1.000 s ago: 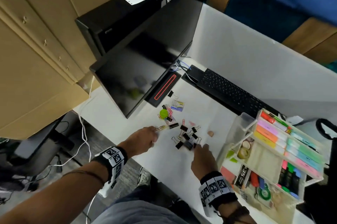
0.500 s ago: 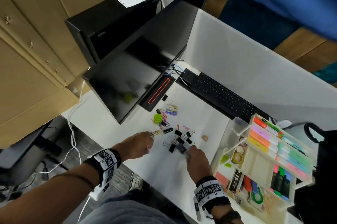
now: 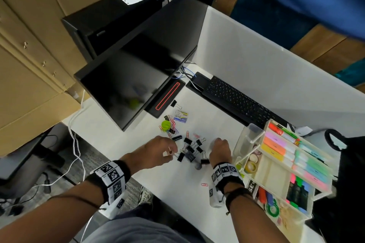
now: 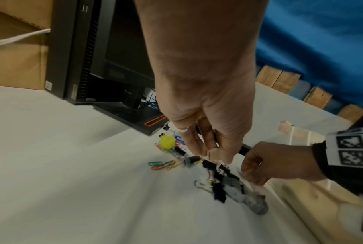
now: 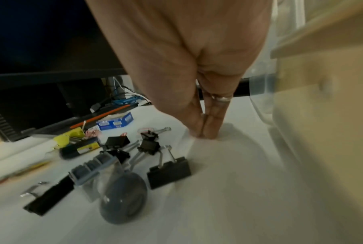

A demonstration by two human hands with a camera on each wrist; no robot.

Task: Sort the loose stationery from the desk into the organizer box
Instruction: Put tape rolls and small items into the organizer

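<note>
Now, from the head view, the left hand [image 3: 158, 148] is drawn back over the binder clips [image 3: 190, 149], beside the organizer box [image 3: 262, 169]. At the left wrist, a clip's wire handle seems pinched. At the right wrist, the right hand [image 5: 205, 118] is pressed straight-fingered onto the desk [image 5: 228, 198], where an eraser lay earlier; whether it is caught cannot be told.

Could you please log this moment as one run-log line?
left hand: over binder clips, grip unclear | right hand: fingertips on desk beside organizer box | clips unsorted
</note>
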